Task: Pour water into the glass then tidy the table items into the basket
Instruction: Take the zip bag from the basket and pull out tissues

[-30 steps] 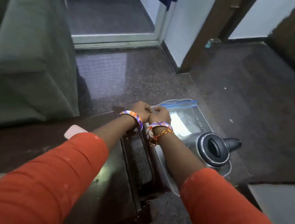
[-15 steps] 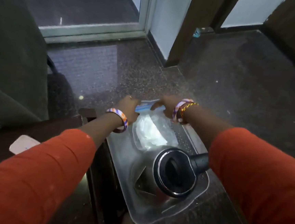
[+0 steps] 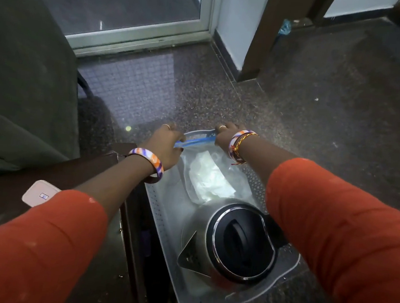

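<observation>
Clear zip-top plastic bag with blue seal strip [image 3: 196,141], white contents inside, sits at far end of translucent perforated plastic basket [image 3: 157,210] on floor, beyond steel electric kettle with black lid [image 3: 234,241]. Left hand [image 3: 168,146] and right hand [image 3: 224,136] pinch opposite ends of the strip, probably sealing it.

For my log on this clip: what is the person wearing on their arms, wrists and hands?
Both arms wear orange-red long sleeves pushed up the forearms. The left hand has a broad bangle striped purple, white and orange at the wrist and a thin ring on one finger. The right hand also shows a ring, a similar striped bangle, and red-and-yellow thread tied beside it.
</observation>
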`<state>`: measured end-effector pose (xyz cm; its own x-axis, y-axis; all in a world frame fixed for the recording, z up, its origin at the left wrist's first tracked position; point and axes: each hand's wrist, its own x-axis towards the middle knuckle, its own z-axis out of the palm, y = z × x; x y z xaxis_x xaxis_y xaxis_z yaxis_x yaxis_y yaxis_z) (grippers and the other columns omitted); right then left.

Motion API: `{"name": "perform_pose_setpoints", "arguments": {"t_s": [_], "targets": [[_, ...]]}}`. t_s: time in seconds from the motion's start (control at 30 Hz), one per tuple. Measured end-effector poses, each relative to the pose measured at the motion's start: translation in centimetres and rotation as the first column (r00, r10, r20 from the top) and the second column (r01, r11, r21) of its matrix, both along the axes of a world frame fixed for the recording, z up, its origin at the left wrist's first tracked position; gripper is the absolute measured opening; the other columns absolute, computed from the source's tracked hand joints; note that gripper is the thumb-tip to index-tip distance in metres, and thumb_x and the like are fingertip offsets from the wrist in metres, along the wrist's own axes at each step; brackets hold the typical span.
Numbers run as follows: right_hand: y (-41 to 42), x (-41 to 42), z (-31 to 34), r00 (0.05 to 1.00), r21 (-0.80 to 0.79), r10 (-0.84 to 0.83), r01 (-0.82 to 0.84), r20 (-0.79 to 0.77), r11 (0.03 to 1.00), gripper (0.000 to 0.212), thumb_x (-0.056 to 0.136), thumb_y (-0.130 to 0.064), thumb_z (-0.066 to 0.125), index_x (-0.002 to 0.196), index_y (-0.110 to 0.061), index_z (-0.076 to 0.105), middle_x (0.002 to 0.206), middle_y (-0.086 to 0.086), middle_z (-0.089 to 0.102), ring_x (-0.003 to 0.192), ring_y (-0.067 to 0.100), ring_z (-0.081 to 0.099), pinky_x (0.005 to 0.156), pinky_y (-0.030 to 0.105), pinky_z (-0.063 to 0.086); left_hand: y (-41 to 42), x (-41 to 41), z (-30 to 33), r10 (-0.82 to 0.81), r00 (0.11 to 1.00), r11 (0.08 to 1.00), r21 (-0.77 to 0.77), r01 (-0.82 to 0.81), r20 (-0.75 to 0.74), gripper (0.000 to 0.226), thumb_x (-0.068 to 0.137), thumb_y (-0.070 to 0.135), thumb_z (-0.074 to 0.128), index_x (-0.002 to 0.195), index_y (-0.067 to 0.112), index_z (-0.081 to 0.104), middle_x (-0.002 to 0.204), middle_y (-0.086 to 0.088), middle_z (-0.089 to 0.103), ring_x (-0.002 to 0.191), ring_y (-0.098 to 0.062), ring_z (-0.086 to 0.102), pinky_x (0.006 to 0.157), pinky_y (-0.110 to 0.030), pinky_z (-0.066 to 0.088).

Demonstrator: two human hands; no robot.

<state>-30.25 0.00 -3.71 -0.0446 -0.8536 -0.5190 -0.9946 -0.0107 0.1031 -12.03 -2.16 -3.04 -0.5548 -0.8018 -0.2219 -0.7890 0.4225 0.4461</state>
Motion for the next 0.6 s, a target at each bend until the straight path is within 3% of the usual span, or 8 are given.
{"name": "perform_pose_setpoints", "arguments": {"t_s": [0.07, 0.2, 0.3, 0.43, 0.5, 0.6], "targets": [[0.2, 0.0, 0.6, 1.0, 0.024, 0.007, -0.007, -0.01, 1.0, 0.044, 0.095, -0.019, 0.035, 0.138, -0.009, 0.039, 0.147, 0.017, 0.038, 0.137, 0.034, 0.035, 0.114, 0.04, 0.026, -0.1, 0.3, 0.9, -0.007, 1.0, 1.0, -0.02, 0.006, -0.026, 0.029, 0.084, 0.008, 0.056, 0.113, 0.003, 0.061, 0.127, -0.021, 0.053, 0.12, -0.035, 0.049, 0.1, -0.034, 0.037], [0.9, 0.7, 3.5, 0.996, -0.034, 0.002, 0.002, 0.095, 0.999, 0.034, 0.086, -0.001, 0.053, 0.118, -0.005, 0.061, 0.125, 0.018, 0.06, 0.116, 0.033, 0.058, 0.098, 0.037, 0.045, -0.1, 1.0, 2.9, 0.016, 0.998, 0.998, -0.054, -0.02, -0.058, 0.028, 0.086, 0.01, 0.053, 0.112, 0.003, 0.062, 0.12, -0.02, 0.06, 0.113, -0.033, 0.054, 0.096, -0.036, 0.041], [0.8, 1.6, 7.0, 0.984, -0.106, 0.101, -0.086, 0.147, 0.991, 0.032, 0.081, 0.006, 0.058, 0.108, -0.008, 0.071, 0.114, 0.02, 0.068, 0.103, 0.036, 0.064, 0.088, 0.033, 0.049, -0.4, 1.4, 5.2, 0.029, 0.997, 0.998, -0.056, -0.033, -0.069, 0.034, 0.087, 0.014, 0.054, 0.12, 0.004, 0.057, 0.127, -0.019, 0.058, 0.119, -0.033, 0.052, 0.098, -0.034, 0.038], [0.2, 3.5, 12.5, 0.952, -0.248, 0.234, -0.183, 0.196, 0.951, 0.031, 0.079, 0.009, 0.057, 0.095, -0.01, 0.076, 0.101, 0.015, 0.074, 0.095, 0.032, 0.068, 0.089, 0.033, 0.052, -0.7, 2.0, 9.7, -0.02, 0.997, 1.0, 0.004, 0.021, -0.078, 0.051, 0.086, 0.028, 0.059, 0.133, 0.012, 0.047, 0.141, -0.011, 0.049, 0.13, -0.026, 0.045, 0.106, -0.031, 0.033], [-0.1, 5.1, 15.4, 0.934, -0.322, 0.277, -0.197, 0.225, 0.926, 0.033, 0.077, 0.011, 0.055, 0.09, -0.01, 0.077, 0.097, 0.015, 0.075, 0.092, 0.031, 0.069, 0.088, 0.032, 0.052, -0.8, 2.8, 12.2, -0.05, 0.998, 0.998, 0.043, 0.051, -0.026, 0.047, 0.086, 0.031, 0.059, 0.129, 0.013, 0.053, 0.135, -0.011, 0.055, 0.124, -0.027, 0.051, 0.102, -0.031, 0.038], [-0.2, 7.9, 19.5, 0.927, -0.419, 0.305, -0.193, 0.219, 0.887, 0.034, 0.077, 0.011, 0.055, 0.091, -0.009, 0.077, 0.101, 0.014, 0.074, 0.095, 0.031, 0.067, 0.087, 0.03, 0.051, -0.9, 5.1, 15.8, -0.056, 0.998, 0.998, 0.033, 0.057, -0.038, 0.034, 0.088, 0.026, 0.057, 0.112, 0.004, 0.065, 0.108, -0.018, 0.068, 0.097, -0.029, 0.06, 0.081, -0.032, 0.046]]}}
